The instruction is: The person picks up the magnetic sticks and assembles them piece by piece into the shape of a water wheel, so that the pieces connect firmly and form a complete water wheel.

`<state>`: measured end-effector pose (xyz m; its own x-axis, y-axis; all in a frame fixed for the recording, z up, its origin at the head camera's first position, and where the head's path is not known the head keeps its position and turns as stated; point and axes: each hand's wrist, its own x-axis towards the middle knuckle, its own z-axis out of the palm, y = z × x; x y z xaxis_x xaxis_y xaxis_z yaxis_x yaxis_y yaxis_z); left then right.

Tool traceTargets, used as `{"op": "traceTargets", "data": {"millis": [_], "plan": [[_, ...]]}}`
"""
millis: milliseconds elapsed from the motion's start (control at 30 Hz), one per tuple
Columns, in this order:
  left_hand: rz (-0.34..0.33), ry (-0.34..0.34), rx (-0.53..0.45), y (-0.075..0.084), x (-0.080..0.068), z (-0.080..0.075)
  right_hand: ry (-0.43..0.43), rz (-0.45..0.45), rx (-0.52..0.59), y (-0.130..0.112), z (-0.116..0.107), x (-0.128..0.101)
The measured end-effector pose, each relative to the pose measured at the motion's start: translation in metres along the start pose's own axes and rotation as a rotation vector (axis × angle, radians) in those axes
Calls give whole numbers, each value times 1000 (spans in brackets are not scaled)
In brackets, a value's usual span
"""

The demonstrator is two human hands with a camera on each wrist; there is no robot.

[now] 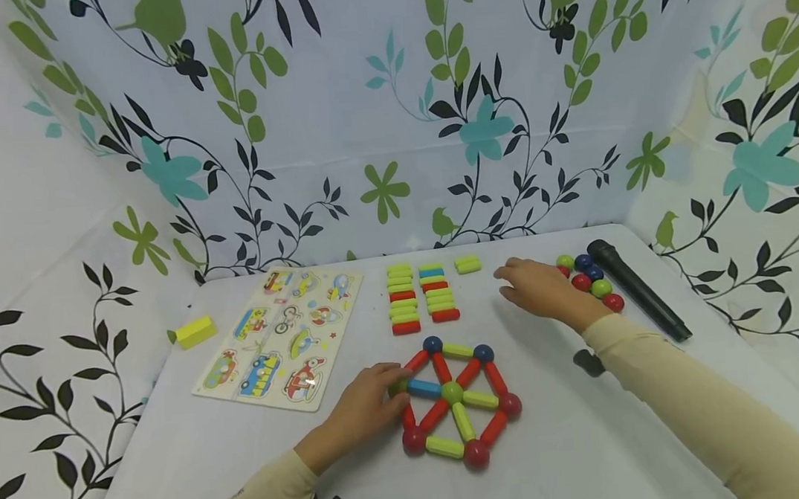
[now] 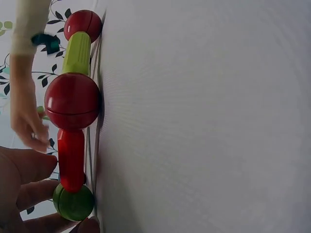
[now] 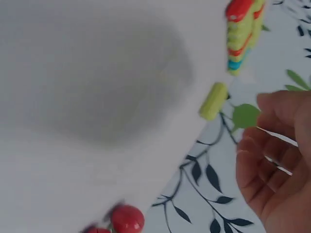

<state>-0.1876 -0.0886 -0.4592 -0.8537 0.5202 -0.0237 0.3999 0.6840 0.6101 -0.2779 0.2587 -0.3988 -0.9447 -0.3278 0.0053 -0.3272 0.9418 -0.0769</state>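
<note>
Seven balls and twelve rods made up a six-sided wheel (image 1: 454,394), lying on a white table (image 1: 583,457). Hub: a green ball (image 1: 452,391), six spokes running out from it: three red, two yellow-green, one blue. Rim balls: two blue at the far side, three red at the right and near side, one green at the left.

Left hand (image 1: 369,400): at the wheel's left corner, fingers curled about the green rim ball (image 2: 75,203), the grip narrow. Left wrist view showed a red rod (image 2: 71,160) joining that ball to a red ball (image 2: 73,101).

Right hand (image 1: 538,288): raised over the far part of the table, fingers loosely bent and parted, nothing in its grasp. It hung between a pair of yellow-green rods (image 1: 468,264) and a cluster of loose balls (image 1: 591,274) in red, blue and green.

Left of that pair, two columns of loose rods (image 1: 403,298), mostly yellow-green, some red, one blue. Just beside the ball cluster, a black microphone-shaped object (image 1: 639,291). Left side: a picture board (image 1: 279,336), a yellow block (image 1: 195,332) near it. Behind, a leaf-patterned cloth (image 1: 340,118).
</note>
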Motion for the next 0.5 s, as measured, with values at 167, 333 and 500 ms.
{"op": "traceTargets", "data": {"millis": [167, 333, 500], "plan": [[3, -14, 17, 1, -6, 0, -14, -22, -68, -3, 27, 48], [52, 62, 89, 4, -10, -4, 35, -55, -141, -1, 34, 70], [84, 131, 157, 7, -18, -7, 14, -46, -180, 2, 36, 81]]}}
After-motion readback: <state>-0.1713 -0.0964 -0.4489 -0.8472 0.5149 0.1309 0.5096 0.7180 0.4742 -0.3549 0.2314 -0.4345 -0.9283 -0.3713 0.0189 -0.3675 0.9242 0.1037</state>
